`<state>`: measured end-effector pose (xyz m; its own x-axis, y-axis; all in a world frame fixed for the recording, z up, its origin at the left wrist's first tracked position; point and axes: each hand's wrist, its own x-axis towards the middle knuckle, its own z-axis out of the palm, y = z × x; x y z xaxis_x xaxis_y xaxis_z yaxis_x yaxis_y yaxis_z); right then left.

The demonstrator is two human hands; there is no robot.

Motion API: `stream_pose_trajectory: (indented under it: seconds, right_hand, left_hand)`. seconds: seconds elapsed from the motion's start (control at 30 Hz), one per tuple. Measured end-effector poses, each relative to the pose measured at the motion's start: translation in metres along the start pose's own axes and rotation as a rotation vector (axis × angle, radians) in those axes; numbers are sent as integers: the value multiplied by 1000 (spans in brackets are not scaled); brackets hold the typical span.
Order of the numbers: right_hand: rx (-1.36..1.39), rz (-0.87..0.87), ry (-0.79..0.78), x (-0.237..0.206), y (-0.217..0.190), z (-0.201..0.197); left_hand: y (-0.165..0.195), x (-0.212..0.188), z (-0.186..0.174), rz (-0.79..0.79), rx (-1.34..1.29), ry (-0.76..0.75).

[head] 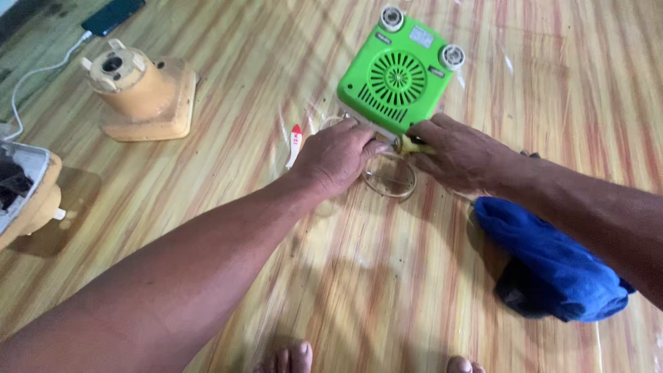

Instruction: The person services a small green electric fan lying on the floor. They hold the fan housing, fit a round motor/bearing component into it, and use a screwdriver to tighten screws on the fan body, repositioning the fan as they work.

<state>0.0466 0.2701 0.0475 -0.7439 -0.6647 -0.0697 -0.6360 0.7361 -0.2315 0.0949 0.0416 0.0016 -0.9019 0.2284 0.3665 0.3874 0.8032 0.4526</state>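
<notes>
Sitting on striped wood-pattern floor, both arms out in front. My left hand rests knuckles-up at near edge of green square appliance base, fingers curled down tight against its lower rim; can't tell if they pinch anything underneath. My right hand comes in from the right side, fingers closed narrow round a small yellow piece right at the base's near corner, touching it. Green base lies upside down, round vent grille facing up, two white round feet on far corners. Clear ring-shaped lid flat on floor just below both hands, partly under left fingers. Small white tube w/ red tip on floor just left of my left hand, not touching. Blue cloth bunched on floor under my right forearm, near side. Well apart on left: cream-yellow motor housing standing upright; another yellowish unit cut off at left edge. Dark phone at top left w/ white cable running down. My toes show at bottom edge.
</notes>
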Motion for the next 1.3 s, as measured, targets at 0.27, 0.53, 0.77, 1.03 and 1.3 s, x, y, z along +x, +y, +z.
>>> stream_pose_trajectory:
  seconds: [0.27,0.53,0.77,1.03,1.3]
  right_hand:
    - [180,161,97,5,-9,-70]
    - [736,225,285,33,-20,-131]
    - [587,139,486,52,-32,-129]
    - [545,67,554,65,-29,-124]
    - [598,11,550,69,-20,-117]
  left_hand:
    - [-1,19,-44,-109,-241,101]
    - [-40,45,-54,-216,-341,193]
    - [-55,42,-27,-513,-430,202]
    - [-48,62,-9,-704,-551,108]
    - [-38,66,6,-698,-885,94]
